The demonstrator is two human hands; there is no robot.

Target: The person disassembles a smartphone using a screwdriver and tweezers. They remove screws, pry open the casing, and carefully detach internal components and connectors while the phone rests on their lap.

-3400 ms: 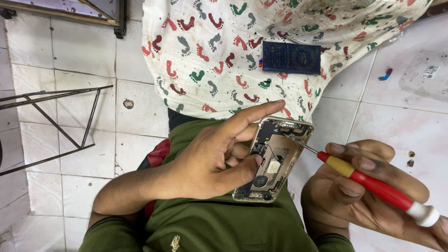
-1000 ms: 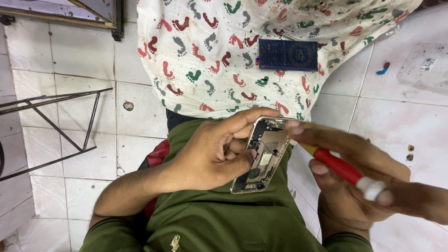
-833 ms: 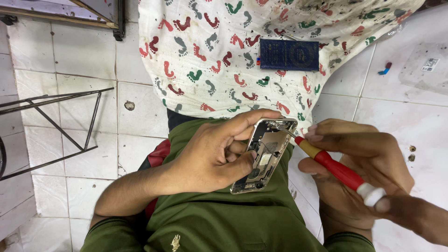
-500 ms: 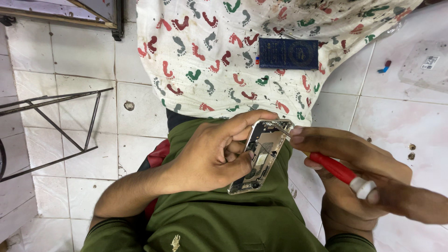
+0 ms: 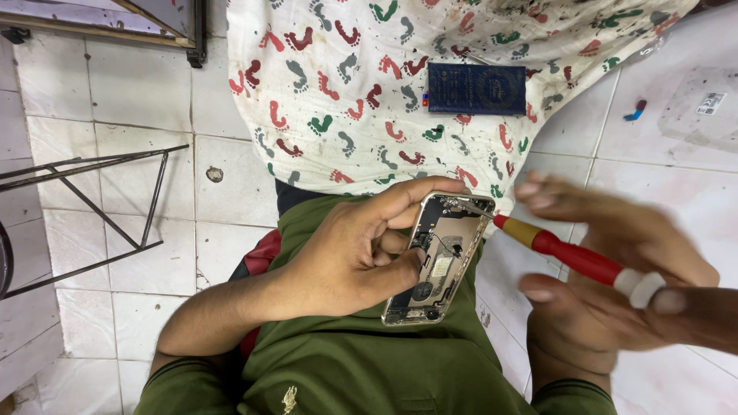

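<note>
A white tiled floor (image 5: 138, 84) lies under everything, with a white cloth (image 5: 361, 84) printed with coloured footprints spread across it beyond the hands.

The left hand (image 5: 346, 257) is closed around an opened phone (image 5: 438, 257), fingers curled behind its frame and the thumb laid along its top edge, holding it tilted over the lap in green clothing. Just to the right of that hand, the right hand (image 5: 607, 277), blurred with motion, is loosely closed on a red-handled screwdriver (image 5: 573, 257), whose thin tip meets the upper corner of the phone's exposed inside.

To do this well, I judge the left hand should keep the frame steady while the tip stays seated squarely and pressure stays light.

Farther out past the phone, a dark blue flat case (image 5: 477, 88) rests on the cloth; far to the left stands a metal frame (image 5: 100, 207).
</note>
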